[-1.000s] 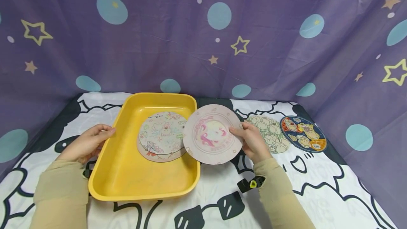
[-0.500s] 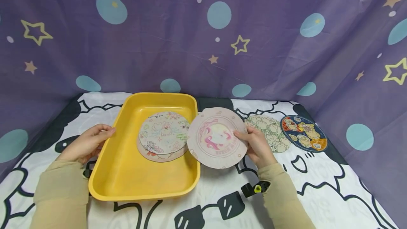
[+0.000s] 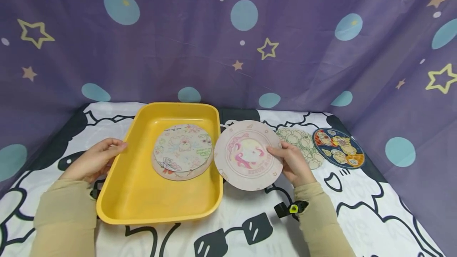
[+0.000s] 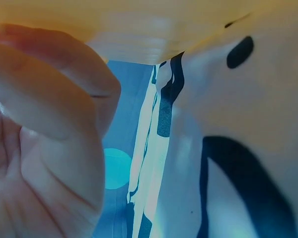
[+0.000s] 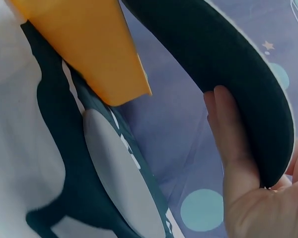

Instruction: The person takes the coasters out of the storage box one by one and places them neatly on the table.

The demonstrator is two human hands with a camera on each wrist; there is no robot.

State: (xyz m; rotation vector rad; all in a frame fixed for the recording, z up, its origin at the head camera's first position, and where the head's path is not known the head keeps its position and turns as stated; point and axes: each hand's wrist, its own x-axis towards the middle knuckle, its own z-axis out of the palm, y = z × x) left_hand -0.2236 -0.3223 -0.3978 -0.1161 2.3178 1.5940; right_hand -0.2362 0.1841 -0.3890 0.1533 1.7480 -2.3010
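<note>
My right hand (image 3: 292,162) pinches a round pink mat (image 3: 246,177) by its right edge, thumb on top of the printed face. In the right wrist view, the fingers (image 5: 228,129) press against the mat's dark underside (image 5: 238,74). The mat is held up over the cloth, overlapping the right rim of a yellow tray (image 3: 160,209). My left hand (image 3: 93,160) grips the tray's left rim, fingers curled at its outer side in the left wrist view. Inside the tray, a pale doodle-print round mat (image 3: 183,146) lies on a pinkish one (image 3: 182,177) that it mostly covers.
To the right on the black-and-white printed cloth (image 3: 257,205) lie a round flower-print mat (image 3: 301,142), partly behind my right hand, and a dark blue round mat (image 3: 339,148) with cartoon figures. A purple curtain (image 3: 200,31) hangs behind.
My right hand has drawn the pink mat right and slightly down, off the mats in the tray that it overlapped in view. My left hand stays on the rim. The view shifts slightly.
</note>
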